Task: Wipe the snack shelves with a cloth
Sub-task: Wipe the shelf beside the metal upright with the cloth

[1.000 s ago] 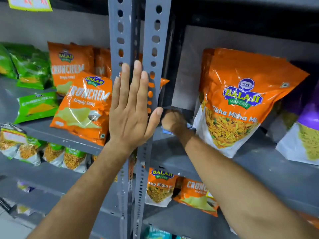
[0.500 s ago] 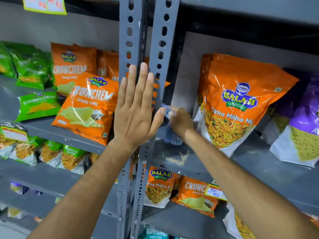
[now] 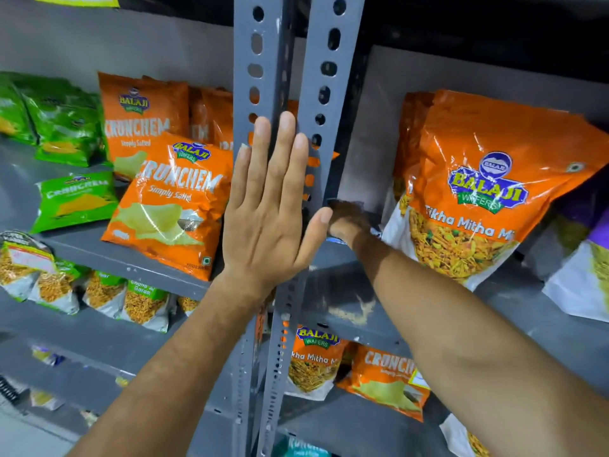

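My left hand lies flat, fingers together, against the two grey perforated uprights between the shelf bays. My right hand reaches deep into the left back corner of the right grey shelf, fingers closed. Only thin blue slivers of the cloth show beside that hand; the rest is hidden. A large orange Tikha Mitha bag stands just right of my right hand. A pale smear of dust lies on the shelf near its front edge.
Orange Crunchem bags and green bags fill the left shelf. A purple and white bag stands at the far right. Lower shelves hold several more snack packets.
My right hand has moved back into the shelf's rear corner, and the blue cloth that showed below it half a second ago is now mostly hidden. My left hand stays on the uprights.
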The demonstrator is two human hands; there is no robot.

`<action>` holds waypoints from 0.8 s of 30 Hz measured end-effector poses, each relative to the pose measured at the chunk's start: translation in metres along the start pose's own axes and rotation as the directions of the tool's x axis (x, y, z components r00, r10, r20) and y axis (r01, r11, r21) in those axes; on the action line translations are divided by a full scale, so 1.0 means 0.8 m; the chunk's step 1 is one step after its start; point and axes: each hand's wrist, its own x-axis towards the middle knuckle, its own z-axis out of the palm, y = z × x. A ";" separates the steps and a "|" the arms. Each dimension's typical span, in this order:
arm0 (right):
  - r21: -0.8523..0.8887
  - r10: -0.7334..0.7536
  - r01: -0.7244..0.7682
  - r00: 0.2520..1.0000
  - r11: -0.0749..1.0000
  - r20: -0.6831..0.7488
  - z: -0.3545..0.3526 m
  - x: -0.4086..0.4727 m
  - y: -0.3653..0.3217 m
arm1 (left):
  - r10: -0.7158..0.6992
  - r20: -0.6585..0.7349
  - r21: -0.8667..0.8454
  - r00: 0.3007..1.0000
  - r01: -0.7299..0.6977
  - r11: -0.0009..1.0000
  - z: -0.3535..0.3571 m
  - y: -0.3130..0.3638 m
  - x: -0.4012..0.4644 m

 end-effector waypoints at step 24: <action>0.280 -0.513 0.475 0.854 0.835 0.083 -0.029 -0.192 0.021 | -0.002 0.005 0.018 1.000 0.001 1.000 -0.007 0.005 0.001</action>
